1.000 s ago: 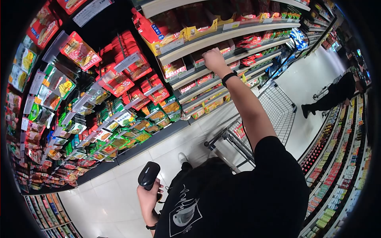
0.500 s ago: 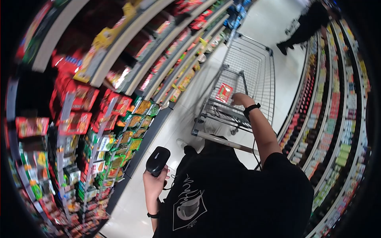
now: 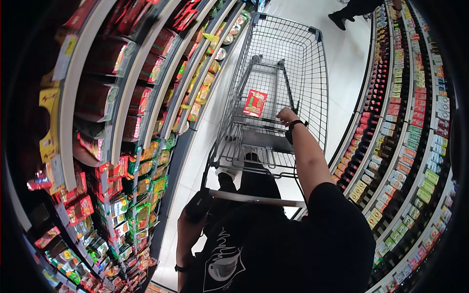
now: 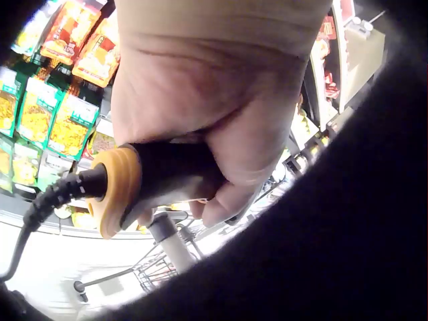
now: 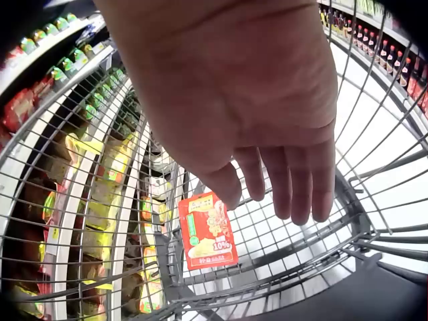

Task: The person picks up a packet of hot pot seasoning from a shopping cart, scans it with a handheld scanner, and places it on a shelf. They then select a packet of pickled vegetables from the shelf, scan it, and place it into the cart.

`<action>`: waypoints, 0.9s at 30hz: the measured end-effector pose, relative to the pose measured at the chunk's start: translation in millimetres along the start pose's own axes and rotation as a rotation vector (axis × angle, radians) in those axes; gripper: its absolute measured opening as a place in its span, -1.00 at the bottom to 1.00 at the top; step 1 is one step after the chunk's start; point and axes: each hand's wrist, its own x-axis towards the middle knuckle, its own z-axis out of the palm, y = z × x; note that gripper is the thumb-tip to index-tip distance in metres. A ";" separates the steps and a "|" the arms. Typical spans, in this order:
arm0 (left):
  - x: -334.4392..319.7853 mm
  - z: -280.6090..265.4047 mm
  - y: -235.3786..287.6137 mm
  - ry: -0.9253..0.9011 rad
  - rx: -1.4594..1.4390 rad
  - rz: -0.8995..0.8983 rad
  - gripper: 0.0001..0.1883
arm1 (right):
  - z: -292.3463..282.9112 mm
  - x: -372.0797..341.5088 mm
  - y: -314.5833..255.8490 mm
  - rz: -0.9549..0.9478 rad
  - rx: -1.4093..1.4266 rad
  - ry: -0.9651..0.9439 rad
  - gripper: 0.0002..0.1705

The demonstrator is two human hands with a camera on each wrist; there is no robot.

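My left hand (image 3: 189, 233) grips the handle of a black barcode scanner (image 3: 199, 207) near the cart handle. In the left wrist view, fingers wrap around its dark grip, and a cord (image 4: 53, 200) leaves from an orange collar (image 4: 119, 190). My right hand (image 3: 287, 116) reaches inside the wire shopping cart (image 3: 312, 63), its fingers pointing down, loosely extended and holding nothing. A red food packet (image 3: 255, 103) with yellow and green print lies flat in the cart, just left of that hand. In the right wrist view the packet (image 5: 208, 231) shows below the thumb.
Shelves of red, green and yellow packets (image 3: 146, 166) line the left side. Shelves of bottles and small boxes (image 3: 386, 166) curve along the right. Ahead on the aisle floor (image 3: 342, 53) stands a person in dark clothes (image 3: 354, 10). The cart handle (image 3: 254, 198) is right by my body.
My right hand has left the shelf at the left and moved over into the cart. My view has turned toward the cart, which appears closer. The left hand keeps hold of the scanner.
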 end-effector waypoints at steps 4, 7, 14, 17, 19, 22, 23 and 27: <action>-9.7 2.8 3.4 0.108 0.106 0.042 -0.71 | 31.0 50.9 -29.0 -0.219 -0.319 0.232 -0.60; -19.2 -2.5 28.0 0.125 0.019 -0.245 -0.69 | 62.0 44.9 -72.3 -0.192 -0.280 0.285 -0.51; -24.4 -1.6 46.8 0.298 -0.245 -0.284 -0.81 | 144.9 73.8 -135.3 0.145 -0.098 0.501 0.33; -41.3 -17.2 20.9 0.213 -0.360 -0.334 -0.29 | 165.4 79.6 -147.7 0.231 -0.101 0.562 0.50; -43.1 -16.1 18.0 0.170 -0.288 -0.310 -0.30 | 177.0 81.9 -156.9 0.243 -0.152 0.629 0.53; -29.9 -6.6 19.3 0.282 -0.154 -0.379 -0.66 | 183.0 93.9 -149.8 0.143 -0.144 0.638 0.22; -30.1 -3.9 24.9 0.331 -0.129 -0.419 -0.80 | 188.2 98.5 -139.3 0.112 -0.149 0.671 0.14; -31.7 -0.5 -1.7 0.316 -0.271 -0.353 -0.81 | 163.8 70.8 -134.8 0.025 -0.227 0.560 -0.05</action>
